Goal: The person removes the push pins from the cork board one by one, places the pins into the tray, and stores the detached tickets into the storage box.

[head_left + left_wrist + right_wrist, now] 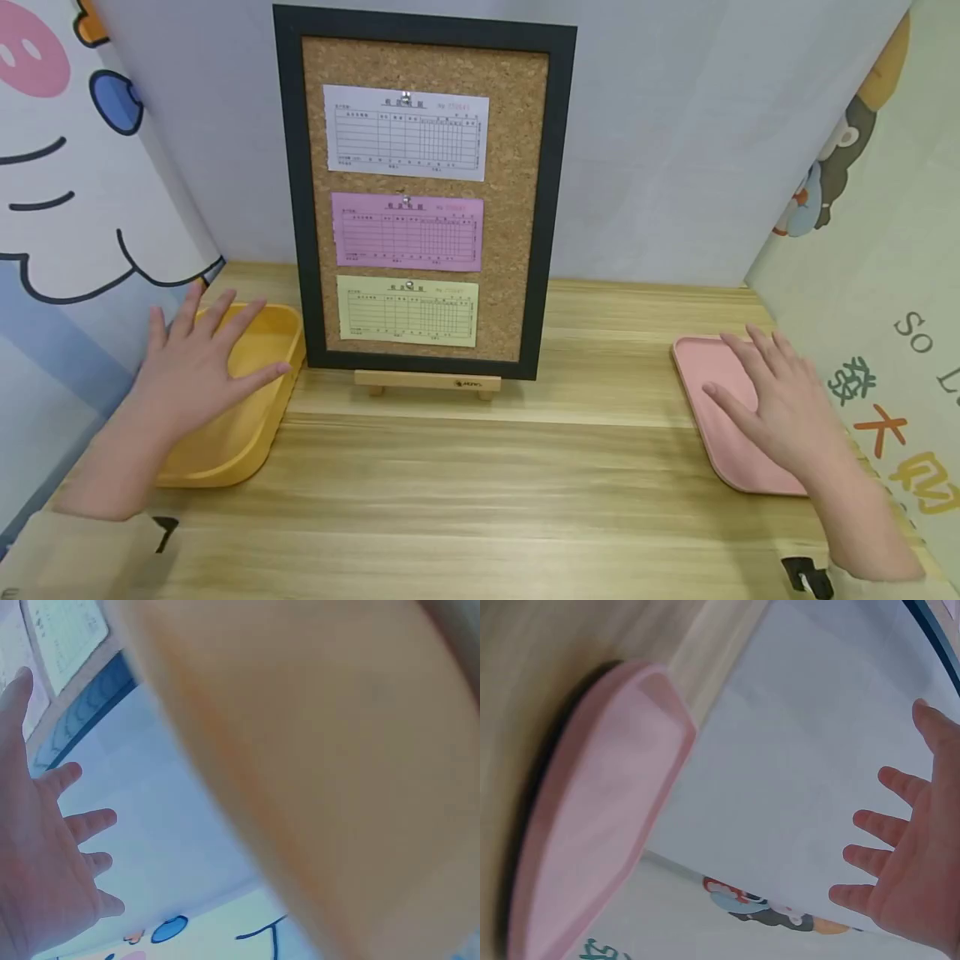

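Note:
My left hand (191,371) is spread wide over the yellow tray (258,450), fingers straight and holding nothing. On the other side, my right hand (787,404) hovers above the pink tray (738,475) with its fingers apart and nothing in them. Between the hands stands a black-framed cork board (513,208). Three printed slips are pinned down its middle: a white slip (405,146), a pink slip (408,242) and a yellow slip (408,321), each under a clear pushpin at its top edge. In both wrist views the palms and spread fingers show empty.
A small wooden easel (427,382) supports the board on the wood-grain table (480,500). Behind it hangs a plain pale cloth (660,150). Printed cartoon panels close in the left and right sides, near the trays.

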The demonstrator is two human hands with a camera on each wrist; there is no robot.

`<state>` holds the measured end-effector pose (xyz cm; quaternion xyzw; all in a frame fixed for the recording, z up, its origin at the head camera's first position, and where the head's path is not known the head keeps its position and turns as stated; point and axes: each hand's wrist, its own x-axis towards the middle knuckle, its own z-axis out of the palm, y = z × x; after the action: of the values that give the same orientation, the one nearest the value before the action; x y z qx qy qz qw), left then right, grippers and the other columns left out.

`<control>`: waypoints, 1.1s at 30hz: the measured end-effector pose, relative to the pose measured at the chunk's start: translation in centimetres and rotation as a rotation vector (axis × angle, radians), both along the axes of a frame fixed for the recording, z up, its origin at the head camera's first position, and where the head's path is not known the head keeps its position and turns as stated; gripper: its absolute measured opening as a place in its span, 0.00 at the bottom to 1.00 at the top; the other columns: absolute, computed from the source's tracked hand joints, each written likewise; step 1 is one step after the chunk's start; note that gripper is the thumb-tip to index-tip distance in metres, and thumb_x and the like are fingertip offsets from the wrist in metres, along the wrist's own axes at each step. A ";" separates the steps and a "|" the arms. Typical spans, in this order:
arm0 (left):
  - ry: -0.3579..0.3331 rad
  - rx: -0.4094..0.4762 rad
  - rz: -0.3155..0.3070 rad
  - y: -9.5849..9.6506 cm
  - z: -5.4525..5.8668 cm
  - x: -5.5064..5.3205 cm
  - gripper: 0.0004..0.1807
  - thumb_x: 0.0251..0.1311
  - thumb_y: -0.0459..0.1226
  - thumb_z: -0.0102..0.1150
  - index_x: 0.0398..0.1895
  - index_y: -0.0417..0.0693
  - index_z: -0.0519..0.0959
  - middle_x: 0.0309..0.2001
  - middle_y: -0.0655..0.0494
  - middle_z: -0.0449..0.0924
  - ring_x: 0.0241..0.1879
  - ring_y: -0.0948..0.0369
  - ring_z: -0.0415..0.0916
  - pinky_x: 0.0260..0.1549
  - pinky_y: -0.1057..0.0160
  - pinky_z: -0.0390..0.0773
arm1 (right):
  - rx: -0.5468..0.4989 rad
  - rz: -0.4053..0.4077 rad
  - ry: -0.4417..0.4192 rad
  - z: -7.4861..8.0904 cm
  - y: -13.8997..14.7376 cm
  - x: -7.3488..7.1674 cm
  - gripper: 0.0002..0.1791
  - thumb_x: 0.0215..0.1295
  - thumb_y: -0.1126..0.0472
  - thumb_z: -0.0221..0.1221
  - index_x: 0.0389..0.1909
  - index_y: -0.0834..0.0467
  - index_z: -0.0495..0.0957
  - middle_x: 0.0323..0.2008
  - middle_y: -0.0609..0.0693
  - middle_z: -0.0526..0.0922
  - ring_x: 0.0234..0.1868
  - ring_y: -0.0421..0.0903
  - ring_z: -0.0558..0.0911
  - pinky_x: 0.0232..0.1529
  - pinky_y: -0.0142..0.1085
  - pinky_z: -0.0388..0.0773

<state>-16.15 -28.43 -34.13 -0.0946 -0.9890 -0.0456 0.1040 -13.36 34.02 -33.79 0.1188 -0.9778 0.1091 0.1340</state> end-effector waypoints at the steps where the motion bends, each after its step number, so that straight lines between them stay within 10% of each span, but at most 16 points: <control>1: 0.001 -0.001 -0.001 0.0 0.3 -0.1 0.47 0.57 0.67 0.46 0.74 0.56 0.49 0.73 0.36 0.44 0.71 0.47 0.14 0.58 0.34 0.17 | 0.005 0.003 0.004 0.3 -0.2 -0.1 0.37 0.66 0.44 0.54 0.71 0.53 0.54 0.70 0.66 0.51 0.72 0.66 0.42 0.62 0.68 0.39; 11: 0.079 0.010 -0.013 1.2 4.2 -1.4 0.49 0.55 0.67 0.48 0.74 0.53 0.50 0.74 0.39 0.40 0.72 0.44 0.19 0.60 0.37 0.17 | 0.033 0.049 0.083 4.6 -2.6 -1.1 0.38 0.64 0.45 0.56 0.72 0.51 0.54 0.73 0.60 0.49 0.73 0.62 0.45 0.68 0.60 0.41; 33: 0.239 0.141 0.001 5.0 10.4 -5.3 0.48 0.56 0.65 0.50 0.74 0.53 0.49 0.75 0.43 0.34 0.73 0.44 0.25 0.62 0.33 0.26 | -0.128 0.248 0.587 10.6 -10.8 -4.7 0.35 0.54 0.52 0.66 0.64 0.53 0.68 0.64 0.56 0.70 0.60 0.60 0.71 0.53 0.56 0.70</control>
<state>-21.47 -23.40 -23.72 -0.0911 -0.9640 -0.1033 0.2272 -18.10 23.18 -23.17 0.2545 -0.8666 0.1471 0.4033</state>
